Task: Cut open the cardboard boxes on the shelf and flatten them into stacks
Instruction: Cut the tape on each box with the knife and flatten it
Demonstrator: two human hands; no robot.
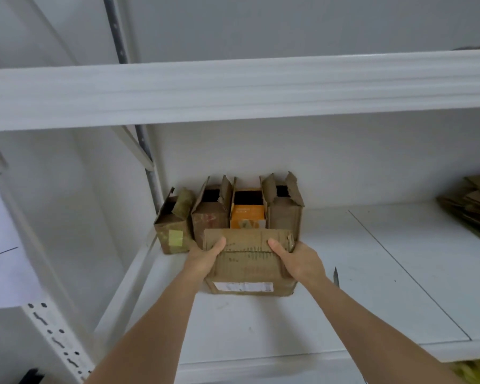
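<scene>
A brown cardboard box [248, 268] with a white label on its front sits on the white shelf [372, 300]. My left hand [205, 257] grips its left side, thumb on top. My right hand [298, 259] grips its right side, thumb on top as well. Behind it stand several open boxes in a row against the wall: a small taped one [171, 228], a brown one [208, 214], an orange one [247, 217] and a torn brown one [284, 209]. A knife blade [336, 276] lies on the shelf just right of my right wrist.
A stack of flattened cardboard [474, 209] lies at the shelf's far right. The upper shelf beam [233, 90] runs across overhead. A perforated upright post [58, 342] stands at the lower left, with a white sheet [3, 245] beside it.
</scene>
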